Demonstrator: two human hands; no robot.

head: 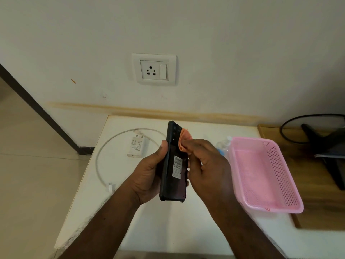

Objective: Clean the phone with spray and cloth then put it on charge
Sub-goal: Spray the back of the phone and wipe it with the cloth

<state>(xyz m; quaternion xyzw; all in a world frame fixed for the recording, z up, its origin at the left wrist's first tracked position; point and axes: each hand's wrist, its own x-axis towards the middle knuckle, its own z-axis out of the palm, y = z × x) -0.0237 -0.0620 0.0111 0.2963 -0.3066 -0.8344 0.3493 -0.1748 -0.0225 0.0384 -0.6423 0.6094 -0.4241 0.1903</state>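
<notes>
My left hand (149,171) grips a black phone (174,165) by its long edges, back side up, with a white sticker on the case. My right hand (207,165) pinches an orange cloth (183,140) against the phone's upper back, near the camera lenses. A white charger plug (136,145) lies on the white table (168,225) at the left, and its white cable (99,156) loops around it. A clear spray bottle (223,144) is partly hidden behind my right hand.
A pink plastic basket (265,174) stands on the table at the right. A white wall socket with a switch (154,69) is above the table. A wooden desk (317,193) with a black stand and black cable adjoins on the right.
</notes>
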